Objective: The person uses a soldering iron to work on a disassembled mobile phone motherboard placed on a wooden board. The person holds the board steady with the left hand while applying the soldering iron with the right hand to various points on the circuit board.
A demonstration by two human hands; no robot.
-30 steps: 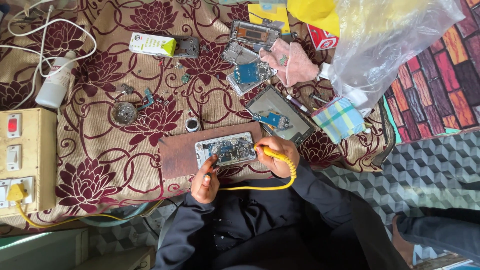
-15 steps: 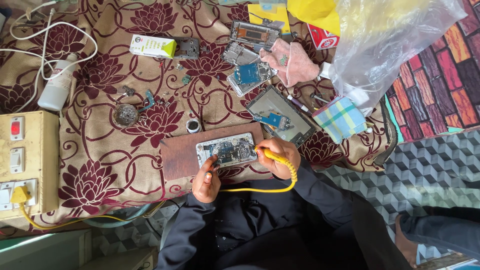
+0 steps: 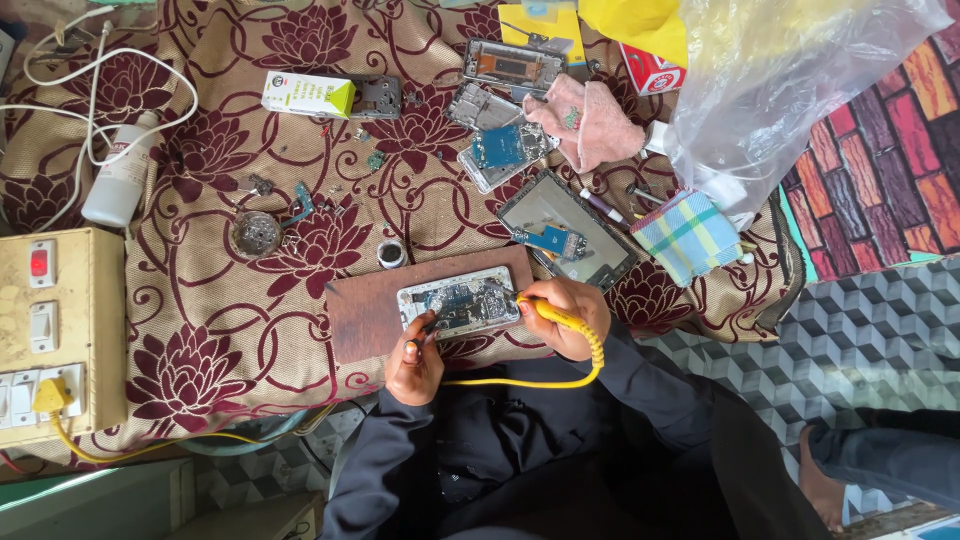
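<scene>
An opened phone [image 3: 460, 302] with its circuit board showing lies on a brown wooden board [image 3: 365, 312]. My left hand [image 3: 414, 362] is closed around a thin tool whose tip touches the phone's left end. My right hand [image 3: 566, 318] grips a yellow-handled soldering iron [image 3: 560, 318], its tip at the phone's right end. The iron's yellow cord [image 3: 530, 381] loops back across my dark sleeves.
Several dismantled phone frames [image 3: 505, 150] and a screen [image 3: 572, 230] lie beyond the board. A pink cloth [image 3: 590, 122], a checked cloth [image 3: 688, 236], a clear plastic bag [image 3: 790, 90], a white bottle [image 3: 122, 180], a small tin [image 3: 256, 232] and a switchboard [image 3: 55, 330] surround it.
My left hand has shifted slightly up toward the phone's left end. The right hand holds the iron in the same place.
</scene>
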